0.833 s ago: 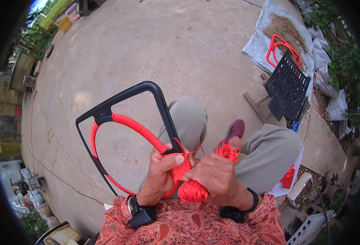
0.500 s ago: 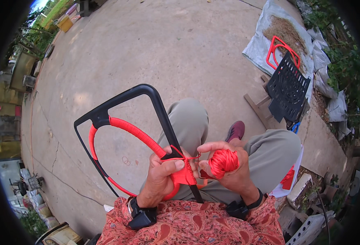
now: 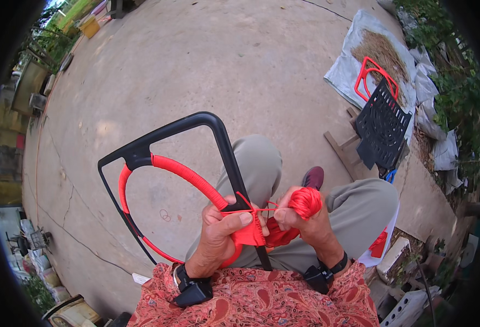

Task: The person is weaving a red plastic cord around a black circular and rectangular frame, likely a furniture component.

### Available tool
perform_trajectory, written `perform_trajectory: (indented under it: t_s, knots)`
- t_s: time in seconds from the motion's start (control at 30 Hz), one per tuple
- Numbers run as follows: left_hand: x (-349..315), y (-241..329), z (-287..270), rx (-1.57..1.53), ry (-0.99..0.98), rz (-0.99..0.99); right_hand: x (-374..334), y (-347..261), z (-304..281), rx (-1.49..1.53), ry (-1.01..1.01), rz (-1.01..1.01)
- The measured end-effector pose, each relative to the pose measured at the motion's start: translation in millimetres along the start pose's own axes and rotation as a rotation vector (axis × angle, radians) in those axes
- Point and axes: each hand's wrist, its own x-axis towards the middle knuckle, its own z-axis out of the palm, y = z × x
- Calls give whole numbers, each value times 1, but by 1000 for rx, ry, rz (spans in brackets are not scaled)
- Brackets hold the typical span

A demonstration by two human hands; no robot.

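Note:
A black frame (image 3: 170,128) with a rounded corner leans across my lap, and a ring inside it is wound tightly with red cord (image 3: 188,173). My left hand (image 3: 216,233) grips the ring where it meets the frame's side bar, its thumb pressing a flat red woven band (image 3: 249,234). My right hand (image 3: 307,220) is closed around a bundled ball of red cord (image 3: 305,202). From that bundle a thin strand stretches left to the joint under my left thumb. Red material hangs below, between the hands; its lower part is partly hidden.
At the right, a black slatted panel (image 3: 383,126) rests on a wooden stand (image 3: 341,155), with a red frame (image 3: 364,76) behind it on a pale sheet (image 3: 342,76). A white perforated block (image 3: 409,310) lies low right. A yellow container (image 3: 89,26) stands far left.
My right hand has turned and drawn the strand straighter, with the cord bundle shifting slightly right and up. My left hand keeps its hold; the frame has shifted slightly right.

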Motion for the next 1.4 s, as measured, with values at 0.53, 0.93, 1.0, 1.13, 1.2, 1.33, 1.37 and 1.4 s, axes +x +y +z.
perform_trajectory:
  t_s: [0.53,0.93,1.0,1.13,1.2,1.33,1.37,1.4]
  knots:
    - [4,4,-1,-93,-47,-9,5,-2,2,97,66,10]
    - [4,3,-2,-41,-5,-20,5,-1,2,80,74,12]
    - [4,5,-2,-35,5,-19,7,-2,6,-7,91,-7]
    - [6,6,-2,-20,20,-27,8,-5,7,-114,93,-22]
    - [5,5,-6,-31,12,-44,9,-6,6,-70,97,1]
    - [5,6,0,42,31,-50,10,-2,-3,55,74,-9]
    - [5,7,0,38,30,-45,11,-1,-3,51,70,-10]
    - [5,9,0,4,24,-66,11,0,-3,68,66,-12]
